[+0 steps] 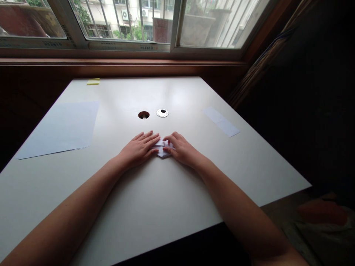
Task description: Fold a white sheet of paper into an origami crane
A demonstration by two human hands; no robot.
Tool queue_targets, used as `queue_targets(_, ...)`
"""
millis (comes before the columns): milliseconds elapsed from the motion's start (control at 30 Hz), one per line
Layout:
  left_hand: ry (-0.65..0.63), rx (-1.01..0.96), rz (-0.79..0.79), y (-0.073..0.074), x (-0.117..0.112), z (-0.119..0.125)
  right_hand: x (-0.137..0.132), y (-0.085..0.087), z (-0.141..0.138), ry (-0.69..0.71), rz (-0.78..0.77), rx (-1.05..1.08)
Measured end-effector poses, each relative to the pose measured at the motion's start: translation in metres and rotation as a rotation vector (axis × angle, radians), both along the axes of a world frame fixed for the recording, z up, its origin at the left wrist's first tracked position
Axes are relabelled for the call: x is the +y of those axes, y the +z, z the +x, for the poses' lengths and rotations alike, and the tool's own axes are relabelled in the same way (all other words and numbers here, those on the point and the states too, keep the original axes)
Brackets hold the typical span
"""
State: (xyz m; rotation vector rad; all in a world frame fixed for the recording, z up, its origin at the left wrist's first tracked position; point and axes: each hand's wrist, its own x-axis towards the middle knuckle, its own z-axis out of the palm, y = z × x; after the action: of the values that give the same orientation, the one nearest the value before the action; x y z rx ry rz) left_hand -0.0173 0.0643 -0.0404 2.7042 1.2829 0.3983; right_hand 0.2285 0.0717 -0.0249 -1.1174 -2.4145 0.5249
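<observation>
A small folded piece of white paper (161, 149) lies on the white table (155, 192) in front of me. My left hand (140, 147) rests flat on its left part, fingers stretched out and close together. My right hand (180, 147) presses on the right part, its fingers curled with the tips on the paper. Most of the folded paper is hidden under the two hands.
A stack of white sheets (62, 129) lies at the left. A narrow paper strip (221, 121) lies at the right. A cable hole (143, 115) and its round cap (162, 113) sit beyond my hands. A yellow note pad (93, 81) is at the far edge below the window.
</observation>
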Motion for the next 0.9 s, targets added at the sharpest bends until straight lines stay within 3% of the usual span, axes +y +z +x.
queue_targets(333,0.264,-0.179,0.144,0.001,0.007,-0.009,0.001,-0.001,0.001,0.002,0.063,-0.069)
queue_targets(467,0.360,-0.240,0.133,0.002,0.010,-0.012,0.000,-0.002,0.001,-0.048,0.073,-0.092)
queue_targets(900,0.283,-0.264,-0.167,0.004,0.011,-0.014,0.000,-0.002,-0.002,-0.077,0.059,-0.117)
